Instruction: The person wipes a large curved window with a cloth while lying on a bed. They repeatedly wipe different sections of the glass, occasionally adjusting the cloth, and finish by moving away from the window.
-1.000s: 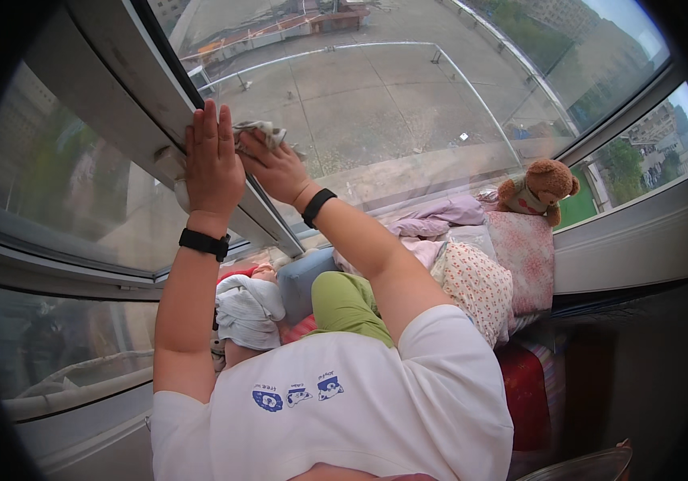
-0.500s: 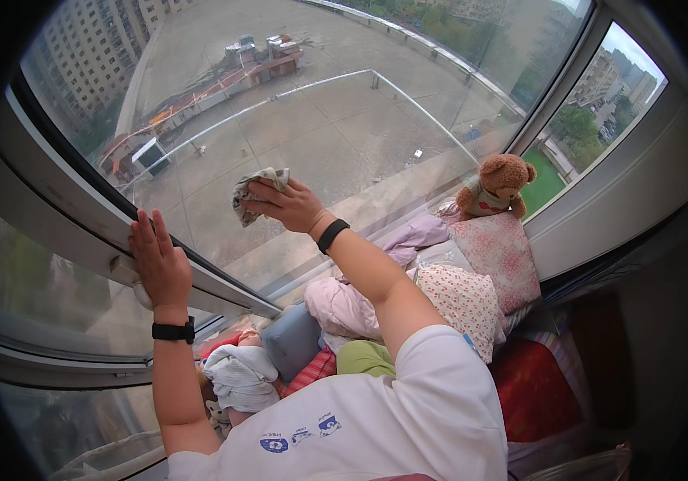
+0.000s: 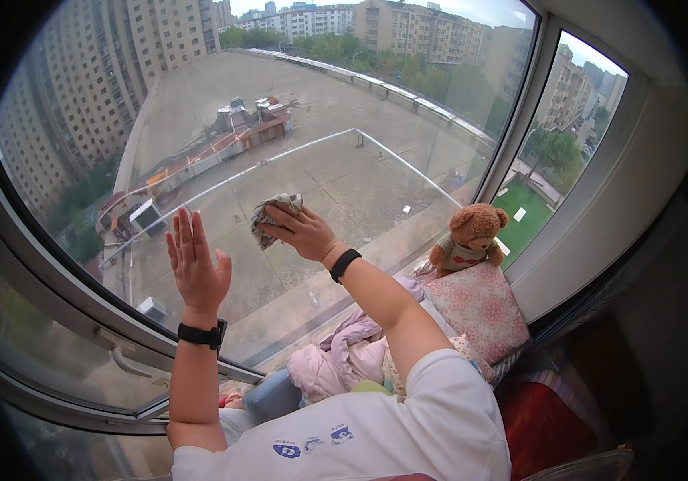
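Observation:
A crumpled greyish patterned cloth (image 3: 273,219) lies under the fingers of my right hand (image 3: 309,234), which presses it on the large window pane (image 3: 312,297). My left hand (image 3: 198,271) is raised to the left of it, fingers stretched out and palm toward the glass, with nothing held. Whether the left palm touches the pane I cannot tell. Each wrist wears a black band. Below the left hand, the window frame (image 3: 103,317) bears a white handle (image 3: 129,365).
A brown teddy bear (image 3: 472,236) sits at the right on a pink patterned cushion (image 3: 480,309). Pink bedding (image 3: 336,365) and a blue cushion (image 3: 270,397) are heaped along the sill. Red fabric (image 3: 540,421) lies lower right. Outside, a flat roof spreads out.
My left hand has moved from the window frame to in front of the glass, rightward. The right hand with the cloth sits slightly right and lower. The view has tilted up, showing more buildings.

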Tool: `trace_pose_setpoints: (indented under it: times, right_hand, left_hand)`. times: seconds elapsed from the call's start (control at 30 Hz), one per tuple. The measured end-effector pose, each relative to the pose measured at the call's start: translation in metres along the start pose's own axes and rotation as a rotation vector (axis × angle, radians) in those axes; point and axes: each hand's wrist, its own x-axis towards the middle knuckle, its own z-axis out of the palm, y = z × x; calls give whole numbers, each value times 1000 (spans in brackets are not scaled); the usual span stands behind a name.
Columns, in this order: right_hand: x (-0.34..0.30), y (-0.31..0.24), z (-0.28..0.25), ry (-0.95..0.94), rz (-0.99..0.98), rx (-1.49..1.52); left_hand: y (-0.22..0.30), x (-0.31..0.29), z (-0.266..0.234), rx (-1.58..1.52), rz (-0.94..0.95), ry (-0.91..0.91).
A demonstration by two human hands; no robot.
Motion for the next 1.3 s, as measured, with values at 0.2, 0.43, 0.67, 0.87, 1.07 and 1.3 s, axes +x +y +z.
trace_pose_setpoints:
  times: [0.2,0.43,0.67,0.87,1.07,1.3]
  right_hand:
    - [8,103,-57,105,17,-99]
    - [10,141,-75,44,-137,19]
    - [31,181,-108,114,-139,-36]
    - [66,258,-164,363,317,-121]
    - [83,241,-157,447,356,-81]
    - [104,175,-124,422,225,-76]
  left_hand:
    - [38,46,52,188,-122,64]
    - [24,34,68,395,-111,58]
    - [26,33,71,458,-117,34]
    - [23,27,73,427,-129,-3]
    - [24,31,76,398,-116,21]
    - [35,37,69,312,-128,9]
